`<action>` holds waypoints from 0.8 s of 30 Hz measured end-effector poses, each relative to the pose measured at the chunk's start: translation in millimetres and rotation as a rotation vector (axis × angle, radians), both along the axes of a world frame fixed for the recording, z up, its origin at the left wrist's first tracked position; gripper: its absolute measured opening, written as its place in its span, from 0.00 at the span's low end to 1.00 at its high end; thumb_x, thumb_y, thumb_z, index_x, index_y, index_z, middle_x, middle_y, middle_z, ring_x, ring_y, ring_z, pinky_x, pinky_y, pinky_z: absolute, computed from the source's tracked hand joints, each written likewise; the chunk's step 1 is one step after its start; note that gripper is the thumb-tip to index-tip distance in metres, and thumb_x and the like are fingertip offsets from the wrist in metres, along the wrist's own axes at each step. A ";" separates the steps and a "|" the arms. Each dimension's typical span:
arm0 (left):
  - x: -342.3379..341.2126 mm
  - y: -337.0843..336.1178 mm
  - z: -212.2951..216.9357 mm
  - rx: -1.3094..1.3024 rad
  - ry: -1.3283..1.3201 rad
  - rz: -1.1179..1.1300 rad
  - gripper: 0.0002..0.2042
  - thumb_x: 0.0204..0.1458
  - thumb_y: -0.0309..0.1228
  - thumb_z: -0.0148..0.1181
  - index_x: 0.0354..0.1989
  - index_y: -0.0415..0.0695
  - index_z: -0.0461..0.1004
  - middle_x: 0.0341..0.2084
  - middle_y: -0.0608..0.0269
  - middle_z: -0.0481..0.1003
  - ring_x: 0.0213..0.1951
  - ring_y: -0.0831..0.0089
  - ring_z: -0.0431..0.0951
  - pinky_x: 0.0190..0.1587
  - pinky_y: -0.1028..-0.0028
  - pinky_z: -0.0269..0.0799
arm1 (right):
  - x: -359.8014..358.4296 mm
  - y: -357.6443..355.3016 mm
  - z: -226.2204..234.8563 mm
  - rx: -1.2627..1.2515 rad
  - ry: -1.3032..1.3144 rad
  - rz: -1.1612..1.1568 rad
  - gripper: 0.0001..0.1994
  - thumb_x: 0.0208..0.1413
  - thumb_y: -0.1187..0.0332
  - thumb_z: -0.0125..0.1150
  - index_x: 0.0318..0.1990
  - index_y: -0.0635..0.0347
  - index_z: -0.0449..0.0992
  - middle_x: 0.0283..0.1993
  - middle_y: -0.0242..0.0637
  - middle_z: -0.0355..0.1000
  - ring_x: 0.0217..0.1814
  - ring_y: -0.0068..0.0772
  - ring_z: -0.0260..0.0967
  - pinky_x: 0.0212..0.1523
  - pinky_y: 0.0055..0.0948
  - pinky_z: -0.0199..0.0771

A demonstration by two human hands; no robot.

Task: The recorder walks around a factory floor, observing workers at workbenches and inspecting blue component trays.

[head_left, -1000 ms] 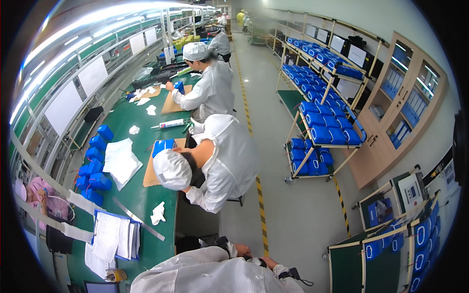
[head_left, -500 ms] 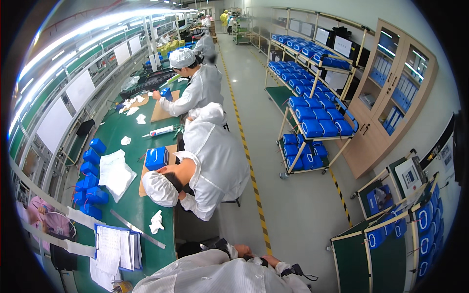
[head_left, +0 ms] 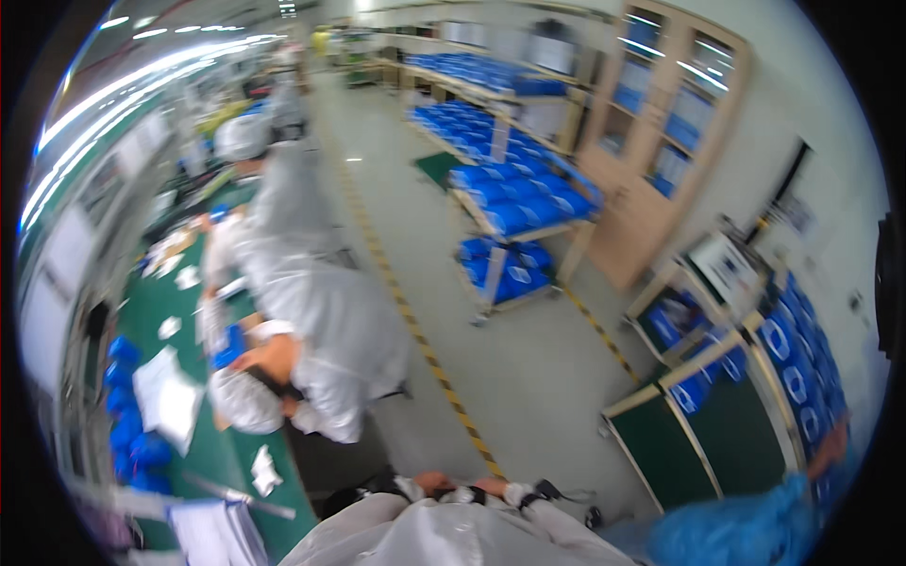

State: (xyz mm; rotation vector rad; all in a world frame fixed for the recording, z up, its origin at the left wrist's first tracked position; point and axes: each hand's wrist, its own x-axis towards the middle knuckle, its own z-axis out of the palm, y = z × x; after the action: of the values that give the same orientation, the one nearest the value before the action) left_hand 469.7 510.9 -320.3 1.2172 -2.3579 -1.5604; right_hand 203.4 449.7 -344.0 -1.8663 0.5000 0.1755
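Note:
Low in the middle of the view, my left hand (head_left: pixel 434 483) and my right hand (head_left: pixel 492 486) are close together in front of my white-gowned body. Dark bands show around the wrists. Motion blur smears the fingers, so whether they hold anything is not visible. The hands are apart from the green workbench (head_left: pixel 297 509), which lies to their left. On that bench are a white cloth (head_left: pixel 170 401), a crumpled white wipe (head_left: pixel 265 471) and a row of blue packs (head_left: pixel 123 401).
A co-worker in white (head_left: pixel 321 330) bends over the bench. At lower right, a person in blue (head_left: pixel 736 528) has a hand near a rack of blue packs (head_left: pixel 793 368). Shelves of blue packs (head_left: pixel 514 198) stand across the aisle, beside a wooden cabinet (head_left: pixel 604 217). Yellow-black tape (head_left: pixel 434 368) marks the floor.
The view has swung right, so the bench and co-workers now appear farther left. The person in blue has come into view at lower right. My hands are still low in front of me.

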 end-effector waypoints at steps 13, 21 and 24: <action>3.9 -23.4 20.9 -0.043 0.004 -0.079 0.21 0.62 0.52 0.49 0.39 0.47 0.80 0.33 0.49 0.79 0.37 0.49 0.79 0.40 0.57 0.74 | 6.7 6.5 30.4 -0.075 -0.060 -0.105 0.18 0.58 0.58 0.50 0.34 0.65 0.78 0.37 0.54 0.77 0.37 0.50 0.74 0.41 0.45 0.72; 6.7 -18.5 27.0 0.025 -0.046 -0.035 0.21 0.62 0.51 0.49 0.39 0.46 0.80 0.32 0.49 0.79 0.38 0.49 0.79 0.41 0.58 0.74 | 13.2 10.6 21.9 -0.205 0.036 -0.004 0.16 0.57 0.62 0.51 0.38 0.67 0.78 0.40 0.56 0.76 0.41 0.56 0.74 0.45 0.46 0.74; 9.8 -13.1 27.7 0.101 -0.031 0.041 0.21 0.61 0.50 0.50 0.39 0.46 0.80 0.32 0.49 0.79 0.38 0.48 0.79 0.41 0.58 0.74 | 16.8 15.6 24.2 -0.213 -0.028 -0.005 0.15 0.56 0.62 0.51 0.37 0.66 0.78 0.40 0.55 0.76 0.41 0.56 0.74 0.45 0.47 0.73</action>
State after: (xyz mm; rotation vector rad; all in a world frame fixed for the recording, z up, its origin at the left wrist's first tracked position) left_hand 479.5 497.8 -292.6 1.3107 -2.2826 -1.6783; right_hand 220.2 465.3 -319.7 -2.0723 0.5204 0.0957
